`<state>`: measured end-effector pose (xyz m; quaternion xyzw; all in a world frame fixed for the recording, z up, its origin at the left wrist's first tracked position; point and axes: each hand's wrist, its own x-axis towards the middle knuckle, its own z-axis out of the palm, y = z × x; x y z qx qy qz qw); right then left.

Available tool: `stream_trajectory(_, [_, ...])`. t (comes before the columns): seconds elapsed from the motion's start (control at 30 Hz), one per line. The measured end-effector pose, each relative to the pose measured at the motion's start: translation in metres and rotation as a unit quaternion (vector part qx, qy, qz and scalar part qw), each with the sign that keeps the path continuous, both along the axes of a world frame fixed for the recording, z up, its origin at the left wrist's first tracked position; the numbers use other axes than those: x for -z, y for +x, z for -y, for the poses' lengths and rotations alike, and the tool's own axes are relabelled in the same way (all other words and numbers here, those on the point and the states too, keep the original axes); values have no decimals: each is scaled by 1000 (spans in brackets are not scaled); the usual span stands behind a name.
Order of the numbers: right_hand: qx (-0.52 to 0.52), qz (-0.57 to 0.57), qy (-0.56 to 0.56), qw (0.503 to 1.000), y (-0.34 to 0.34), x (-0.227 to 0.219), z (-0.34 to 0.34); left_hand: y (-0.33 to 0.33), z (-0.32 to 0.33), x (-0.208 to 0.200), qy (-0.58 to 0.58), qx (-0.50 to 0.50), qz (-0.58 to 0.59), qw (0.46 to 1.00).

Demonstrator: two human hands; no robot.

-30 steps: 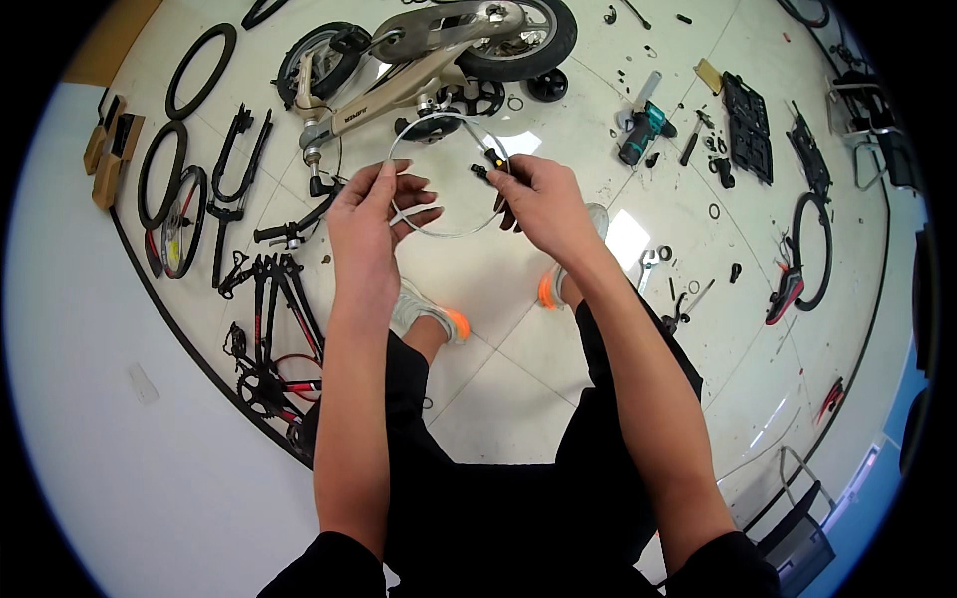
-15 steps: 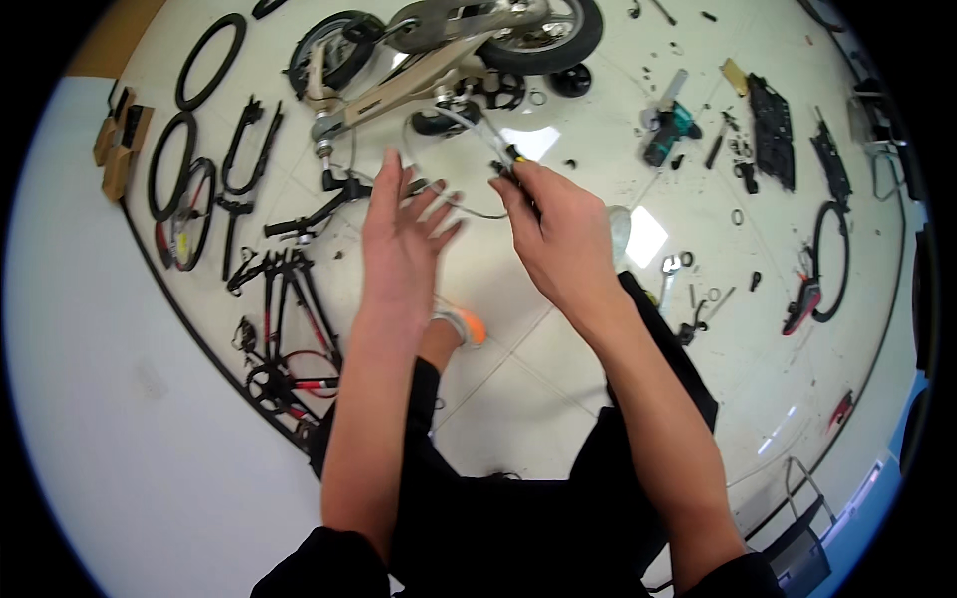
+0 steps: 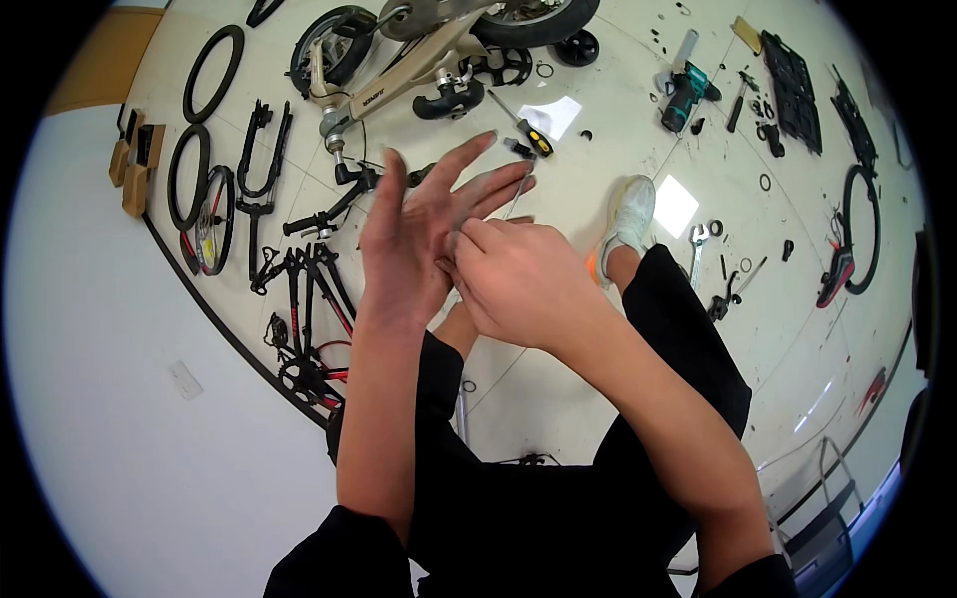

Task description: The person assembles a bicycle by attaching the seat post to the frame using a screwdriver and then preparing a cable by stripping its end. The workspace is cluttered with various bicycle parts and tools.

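Observation:
My left hand (image 3: 414, 229) is held palm up with its fingers spread. Against that palm, my right hand (image 3: 523, 279) has its thumb and fingers pinched together, and whatever lies in the pinch is hidden. A short length of thin grey cable (image 3: 517, 193) shows between the left fingers and the right knuckles; where its ends go is not visible. Just past my fingertips a yellow and black screwdriver (image 3: 535, 138) rests on the floor, beside a small black part (image 3: 518, 149). Farther off, a beige folding bike or scooter (image 3: 399, 80) lies on its side.
Bike tyres (image 3: 213, 75), a black fork (image 3: 261, 159) and a black-red bike frame (image 3: 304, 309) lie to the left. At right are a teal power drill (image 3: 688, 98), a black tool case (image 3: 791, 95) and a wrench (image 3: 697, 249). My shoe (image 3: 630, 214) stands near my right hand.
The screwdriver has left my right hand and is on the floor. My right hand has come down and left to meet my left palm, whose fingers have spread wider.

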<state>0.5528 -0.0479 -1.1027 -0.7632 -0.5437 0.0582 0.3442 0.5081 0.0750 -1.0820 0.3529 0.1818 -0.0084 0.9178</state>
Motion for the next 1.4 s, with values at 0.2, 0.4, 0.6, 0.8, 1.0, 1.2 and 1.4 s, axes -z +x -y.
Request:
stream_trajectory(0.2, [-97, -63, -62, 991, -13, -2, 16, -10, 10, -11, 181, 96, -53, 977])
stream_trajectory(0.4, [111, -245, 124, 955, 15, -10, 35, -10, 3, -12, 4, -122, 19, 992])
stream_trajectory(0.6, [131, -667, 80, 729, 36, 4, 13, -20, 2, -16, 14, -119, 18, 993])
stream_trajectory(0.8, [218, -612, 149, 745, 36, 11, -17, -12, -17, -9, 194, -138, -91, 967])
stream_trajectory(1.0, [255, -597, 168, 742, 38, 6, -34, -16, -38, -18, 346, -203, -131, 907])
stream_trajectory(1.2, [258, -665, 165, 681, 39, -5, -38, -23, -41, -21, 268, -248, -123, 923])
stream_trajectory(1.4, [271, -648, 177, 690, 38, -5, -33, -22, -35, -22, 238, -241, -131, 932])
